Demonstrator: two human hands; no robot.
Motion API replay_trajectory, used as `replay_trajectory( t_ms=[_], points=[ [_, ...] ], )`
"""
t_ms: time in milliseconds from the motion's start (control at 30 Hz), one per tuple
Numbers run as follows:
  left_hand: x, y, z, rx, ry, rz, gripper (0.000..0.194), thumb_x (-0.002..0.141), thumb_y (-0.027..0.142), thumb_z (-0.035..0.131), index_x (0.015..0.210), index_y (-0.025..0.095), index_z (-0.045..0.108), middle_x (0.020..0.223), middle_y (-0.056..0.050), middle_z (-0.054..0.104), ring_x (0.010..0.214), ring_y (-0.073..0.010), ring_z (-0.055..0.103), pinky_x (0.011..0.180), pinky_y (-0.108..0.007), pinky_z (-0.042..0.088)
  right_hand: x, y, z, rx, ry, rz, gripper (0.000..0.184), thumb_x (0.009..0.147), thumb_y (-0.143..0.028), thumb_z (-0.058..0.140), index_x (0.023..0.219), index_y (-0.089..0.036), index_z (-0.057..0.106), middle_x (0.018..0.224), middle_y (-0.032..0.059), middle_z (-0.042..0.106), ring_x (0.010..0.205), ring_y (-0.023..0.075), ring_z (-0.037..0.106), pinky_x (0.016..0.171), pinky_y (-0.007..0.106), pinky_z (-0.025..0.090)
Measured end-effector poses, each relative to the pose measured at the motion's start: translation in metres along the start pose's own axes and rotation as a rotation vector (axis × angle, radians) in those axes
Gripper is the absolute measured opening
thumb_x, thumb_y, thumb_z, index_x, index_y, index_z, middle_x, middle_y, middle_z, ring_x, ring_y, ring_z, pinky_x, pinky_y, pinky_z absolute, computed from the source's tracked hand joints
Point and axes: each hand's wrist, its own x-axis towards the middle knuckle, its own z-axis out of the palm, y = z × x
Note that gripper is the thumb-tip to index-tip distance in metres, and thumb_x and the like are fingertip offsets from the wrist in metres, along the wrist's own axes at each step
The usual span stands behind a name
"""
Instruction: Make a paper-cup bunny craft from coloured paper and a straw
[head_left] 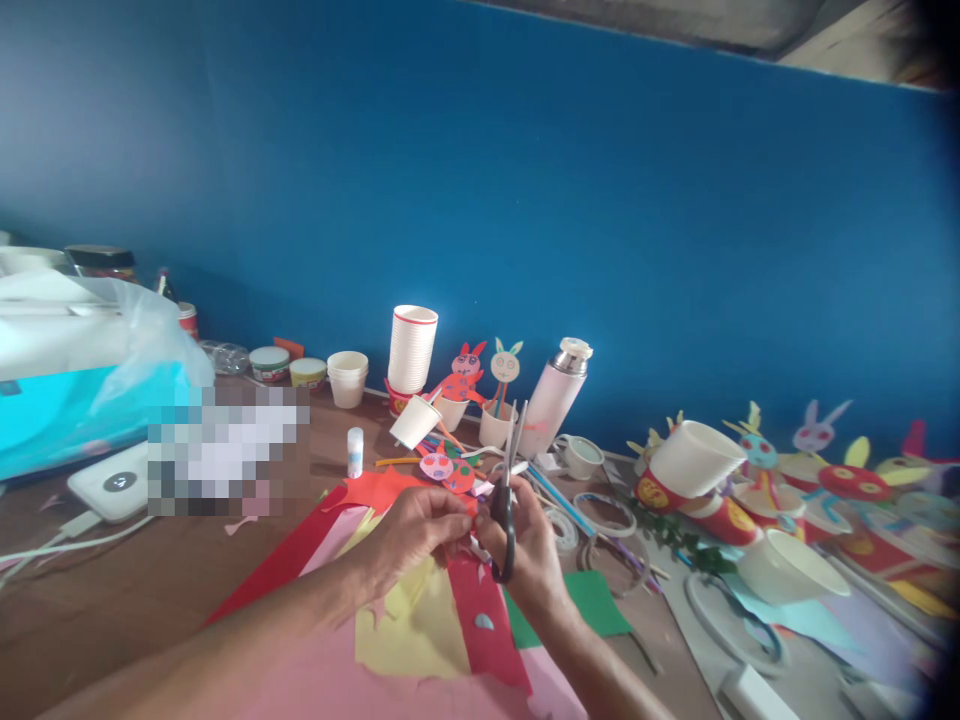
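Observation:
My right hand [531, 540] is wrapped round a pair of scissors [514, 440], with the blades pointing up and slightly apart and the black handle at the palm. Thumb and fingertips of my left hand [409, 530] are pinched on a small piece of orange-red paper [472, 506], close against my right fingertips; most of it is hidden. Under both hands lie overlapping sheets: yellow paper [420, 620], red paper [484, 620], pink paper [315, 660] and green paper [592, 605]. Just beyond my fingers rests a colourful paper cut-out [450, 470] with a drawn face.
A glue stick [355, 453], stacked paper cups [412, 350] and a pink thermos [551, 400] stand toward the blue wall. At right are several cups with paper rabbit figures [761, 450] and rolls of tape [604, 515]. A white power bank [112, 485] and plastic bag [97, 360] occupy the left.

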Motion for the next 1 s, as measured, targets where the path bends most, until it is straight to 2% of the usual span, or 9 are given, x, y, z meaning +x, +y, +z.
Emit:
replay_trajectory(
  t_ms=[167, 333, 467, 633, 867, 1000],
  points=[
    [0.001, 0.001, 0.002, -0.016, 0.041, -0.003, 0.018, 0.067, 0.029, 0.064, 0.064, 0.012, 0.059, 0.054, -0.001, 0.059, 0.043, -0.0098, 0.050, 0.046, -0.023, 0.038, 0.000, 0.003, 0.001, 0.062, -0.007, 0.023, 0.038, 0.068, -0.022, 0.064, 0.099, -0.021, 0.043, 0.067, -0.0052, 0.049, 0.052, 0.0075, 0.042, 0.044, 0.017, 0.036],
    [0.004, 0.009, -0.007, -0.046, 0.136, -0.042, 0.015, 0.066, 0.026, 0.062, 0.064, 0.013, 0.058, 0.057, 0.000, 0.059, 0.045, -0.0079, 0.049, 0.045, -0.020, 0.036, 0.004, -0.001, -0.002, 0.022, -0.091, 0.086, 0.040, 0.070, -0.035, 0.064, 0.101, -0.020, 0.044, 0.065, -0.0048, 0.049, 0.053, 0.0092, 0.044, 0.048, 0.020, 0.038],
    [0.006, 0.015, -0.015, -0.065, 0.142, -0.009, 0.016, 0.067, 0.028, 0.061, 0.063, 0.013, 0.057, 0.059, 0.000, 0.058, 0.046, -0.0063, 0.048, 0.046, -0.019, 0.036, 0.004, -0.007, -0.006, -0.058, -0.222, 0.130, 0.033, 0.075, -0.045, 0.058, 0.094, -0.019, 0.049, 0.065, -0.0031, 0.051, 0.057, 0.0108, 0.045, 0.053, 0.022, 0.038],
    [0.007, 0.016, -0.018, -0.118, 0.158, 0.003, 0.013, 0.066, 0.024, 0.062, 0.063, 0.013, 0.054, 0.058, 0.002, 0.057, 0.045, -0.0061, 0.048, 0.047, -0.019, 0.038, 0.001, -0.007, -0.006, -0.064, -0.379, 0.095, 0.036, 0.077, -0.047, 0.057, 0.098, -0.018, 0.050, 0.064, -0.0032, 0.050, 0.056, 0.0102, 0.044, 0.055, 0.023, 0.037],
    [0.005, 0.023, -0.017, -0.153, 0.174, -0.008, 0.010, 0.066, 0.021, 0.061, 0.068, 0.013, 0.056, 0.061, -0.001, 0.061, 0.052, -0.0088, 0.053, 0.050, -0.020, 0.041, -0.001, -0.005, -0.005, -0.041, -0.459, 0.103, 0.039, 0.077, -0.051, 0.056, 0.096, -0.018, 0.048, 0.062, -0.0039, 0.047, 0.054, 0.0093, 0.041, 0.052, 0.021, 0.033],
    [0.007, 0.023, -0.019, -0.137, 0.173, 0.005, 0.009, 0.066, 0.021, 0.060, 0.069, 0.013, 0.056, 0.061, -0.001, 0.061, 0.054, -0.0109, 0.055, 0.049, -0.021, 0.042, -0.002, -0.005, -0.006, -0.052, -0.475, 0.094, 0.039, 0.076, -0.050, 0.056, 0.097, -0.018, 0.048, 0.063, -0.0036, 0.047, 0.056, 0.0097, 0.042, 0.053, 0.021, 0.034]
  ],
)
